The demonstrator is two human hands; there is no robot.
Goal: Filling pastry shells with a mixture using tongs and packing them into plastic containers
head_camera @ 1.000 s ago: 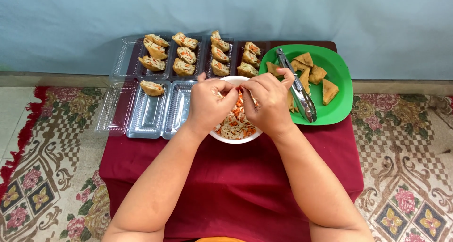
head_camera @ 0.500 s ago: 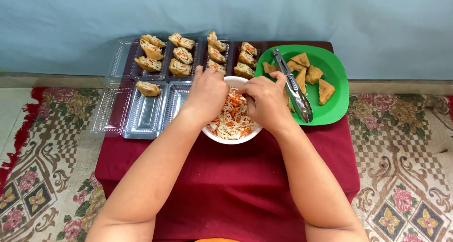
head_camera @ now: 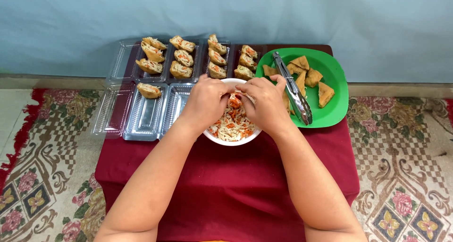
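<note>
White bowl of shredded filling sits at the middle of the red-covered table, toward its far edge. Both hands meet above it: left hand and right hand are curled, fingertips pinched around a small piece — what exactly is hidden. Filled pieces lie in clear trays at the far left; green plate with tongs at the far right. Working directly over the bowl seems advisable — strands fall back in.
</note>
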